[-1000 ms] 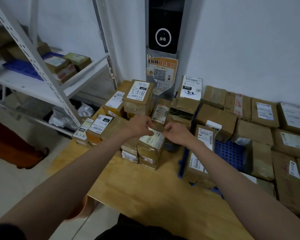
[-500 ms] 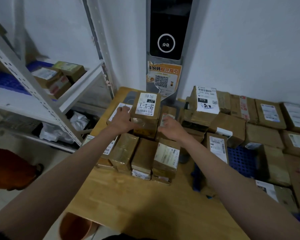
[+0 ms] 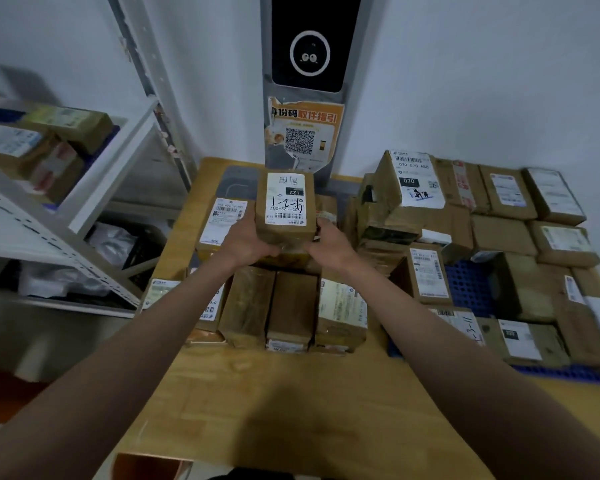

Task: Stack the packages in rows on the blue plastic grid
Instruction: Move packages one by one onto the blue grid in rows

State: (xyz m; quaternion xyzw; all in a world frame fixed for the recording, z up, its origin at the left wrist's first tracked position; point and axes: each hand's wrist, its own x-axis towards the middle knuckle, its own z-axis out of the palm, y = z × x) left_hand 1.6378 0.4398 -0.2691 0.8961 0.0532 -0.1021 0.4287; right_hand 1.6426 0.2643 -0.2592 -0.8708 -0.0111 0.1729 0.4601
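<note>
The packages are brown cardboard wrapped in glossy clear tape, with matt white paper labels (some handwritten). The table is pale, smooth-finished wood. The grid is perforated blue plastic; the shelving is white-painted metal.

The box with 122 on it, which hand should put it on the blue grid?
Probably the right hand. Both hands grip the box, but the blue grid lies on the right, away from the left hand.

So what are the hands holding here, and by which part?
One brown package with a "122" label, gripped by its near lower corners: left hand on the left side, right hand on the right.
</note>
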